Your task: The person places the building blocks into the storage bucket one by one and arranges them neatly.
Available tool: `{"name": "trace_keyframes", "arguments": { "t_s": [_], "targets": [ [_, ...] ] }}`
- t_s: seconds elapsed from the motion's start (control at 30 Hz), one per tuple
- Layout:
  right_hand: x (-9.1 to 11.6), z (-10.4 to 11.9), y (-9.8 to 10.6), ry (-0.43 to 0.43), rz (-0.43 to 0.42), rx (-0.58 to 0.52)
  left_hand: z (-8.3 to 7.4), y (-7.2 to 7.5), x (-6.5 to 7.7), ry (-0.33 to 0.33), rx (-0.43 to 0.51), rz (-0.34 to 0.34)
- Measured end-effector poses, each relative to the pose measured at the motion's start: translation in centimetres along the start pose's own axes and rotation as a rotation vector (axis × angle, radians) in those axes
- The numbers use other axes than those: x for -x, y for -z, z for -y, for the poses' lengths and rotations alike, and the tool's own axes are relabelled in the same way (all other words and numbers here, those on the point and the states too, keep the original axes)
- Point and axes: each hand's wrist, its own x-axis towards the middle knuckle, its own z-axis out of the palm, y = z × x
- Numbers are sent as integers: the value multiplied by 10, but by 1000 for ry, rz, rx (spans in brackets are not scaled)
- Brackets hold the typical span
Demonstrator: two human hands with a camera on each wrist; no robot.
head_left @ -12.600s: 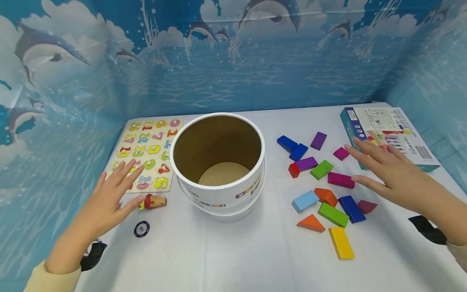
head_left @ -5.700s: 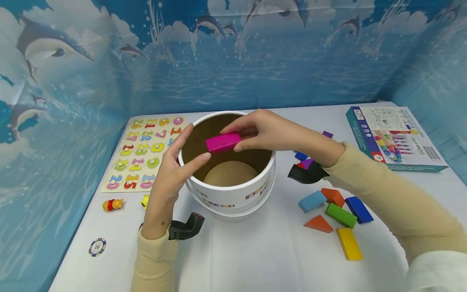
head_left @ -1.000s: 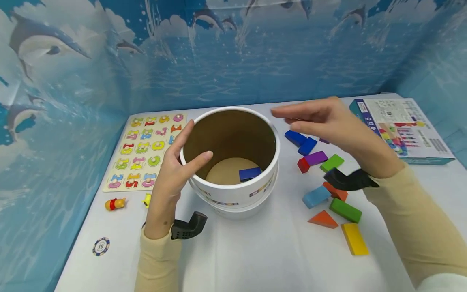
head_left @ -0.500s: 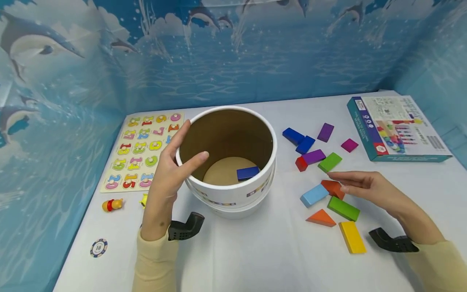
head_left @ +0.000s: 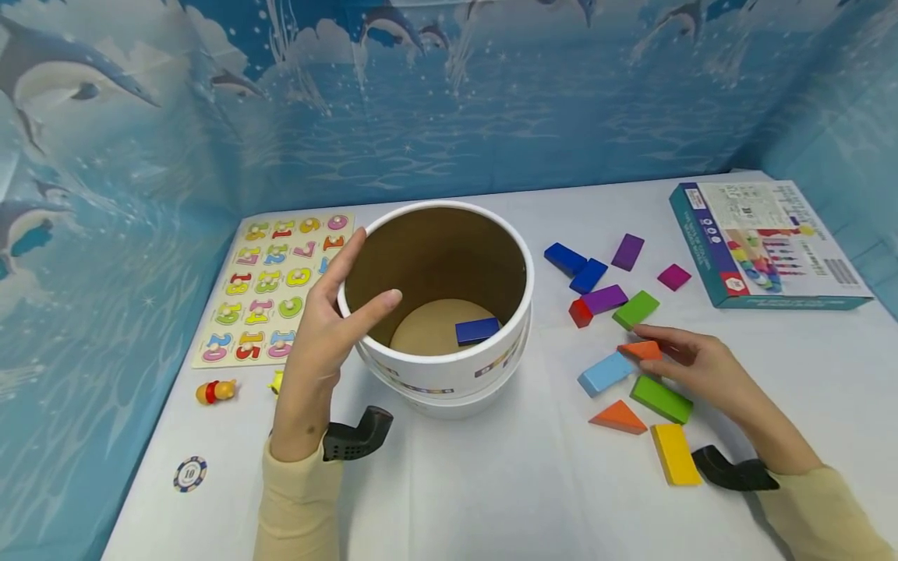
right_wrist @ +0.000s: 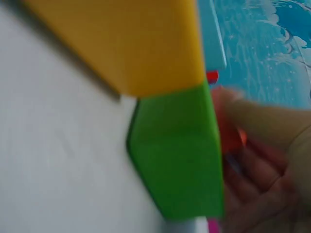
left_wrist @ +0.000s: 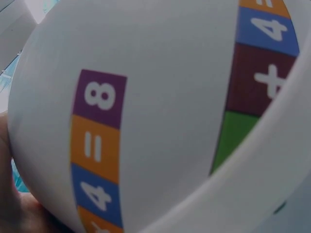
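In the head view, my left hand (head_left: 324,335) grips the near-left rim of a white bucket (head_left: 421,370), its thumb hooked over the edge. One blue block (head_left: 478,331) lies on the bucket's bottom. On the right, my right hand (head_left: 701,366) pinches an orange wedge-shaped block (head_left: 640,351) between thumb and fingers. Close around it lie a light blue block (head_left: 606,374), a green block (head_left: 662,399), a second green block (head_left: 636,310) and a yellow block (head_left: 676,454). The left wrist view is filled by the bucket's wall with number stickers.
Beyond lie a purple block (head_left: 627,252), a magenta block (head_left: 674,276), a red block (head_left: 580,313) and two blue blocks (head_left: 564,259). An orange triangle (head_left: 619,418) sits nearer. A box (head_left: 779,245), number board (head_left: 277,292), bear figure (head_left: 216,391) and chip (head_left: 190,474) flank the bucket.
Over the last second my right hand has come down from beside the bucket's rim to the orange block and closed on it. The blue and magenta blocks from the right have left the table.
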Motion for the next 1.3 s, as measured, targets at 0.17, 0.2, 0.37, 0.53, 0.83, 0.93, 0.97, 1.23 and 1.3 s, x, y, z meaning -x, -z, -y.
{"name": "trace_keyframes", "arguments": {
  "t_s": [0.17,0.2,0.37,0.53,0.83,0.93,0.97,1.23,1.3],
  "targets": [
    [-4,-6,-5,25,-26,61,0,0,0,0,2,3],
    [-4,-7,-5,26,-33,62,0,0,0,0,4,3],
    [-6,-8,-4,-34,-38,60,-1,0,0,4,10,-2],
    [-7,11,8,-72,-29,-3,-1,0,0,8,13,-5],
    [-22,122,41,177,18,-221,0,0,0,7,3,-1],
    [-35,168,43,319,62,-263,0,0,0,17,12,0],
    [-40,183,41,353,87,-273,1,0,1,19,13,0],
    [-91,254,6,548,433,-196,0,1,1,33,13,15],
    [-101,262,0,573,503,-133,-1,1,0,31,5,19]
  ]
}}
